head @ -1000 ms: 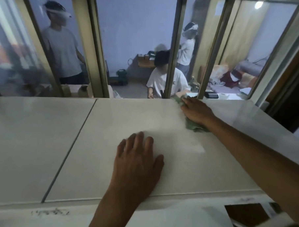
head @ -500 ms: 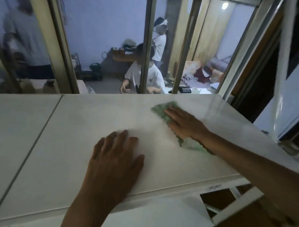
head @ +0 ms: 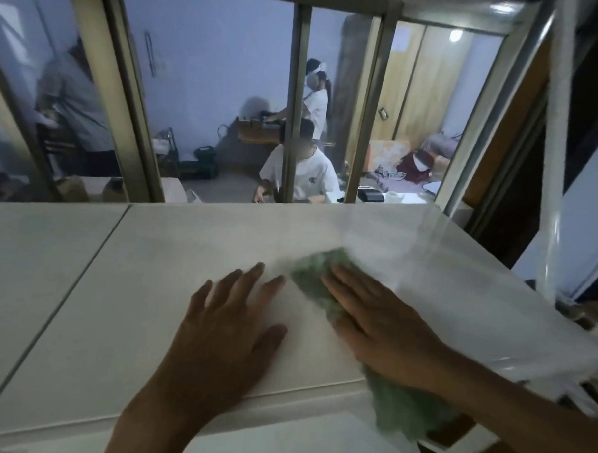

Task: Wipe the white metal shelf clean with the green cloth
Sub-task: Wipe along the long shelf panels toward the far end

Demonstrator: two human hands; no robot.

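The white metal shelf (head: 123, 287) fills the lower half of the view, its top split by a thin seam on the left. My left hand (head: 224, 332) lies flat on it near the front edge, fingers spread, holding nothing. Just to its right, my right hand (head: 379, 325) presses flat on the green cloth (head: 312, 278). The cloth sticks out beyond my fingertips, and its other end hangs over the shelf's front edge under my wrist. Motion blurs the cloth.
A window with metal bars (head: 296, 106) runs along the shelf's far edge. Through the glass are a room and three people (head: 303, 171). A white upright post (head: 554, 152) stands at the right. The shelf's right corner (head: 525, 339) drops off to lower rails.
My right hand has dragged the green cloth from the far edge by the window toward me, close beside my left hand. My left hand stayed put. The view has swung right.
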